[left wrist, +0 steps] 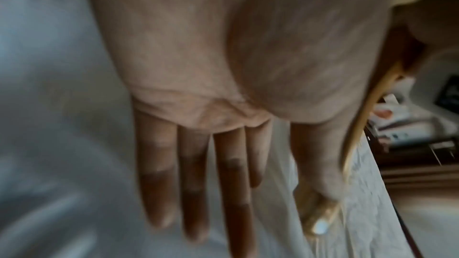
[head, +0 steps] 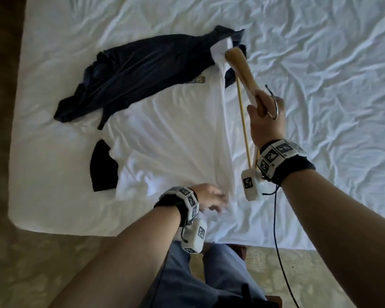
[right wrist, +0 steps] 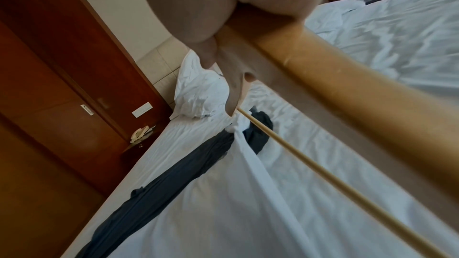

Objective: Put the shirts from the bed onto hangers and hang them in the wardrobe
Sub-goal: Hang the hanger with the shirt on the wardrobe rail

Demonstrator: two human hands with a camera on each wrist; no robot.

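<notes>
Threading a wooden hanger (head: 240, 70) into a white shirt (head: 176, 141).
Right hand (head: 267, 121) gripping hanger; left hand (head: 209, 196), fingers extended, pinning hem.

Both forearms bare, no sleeves. Each wrist carries a black band (head: 298, 167) ringed with white blocks printed with black square markers. A white camera housing (head: 250, 185) hangs beneath each wrist. A dark cable (head: 276, 230) trails from the right unit. Blue-grey trousers (head: 187, 278) worn.
</notes>
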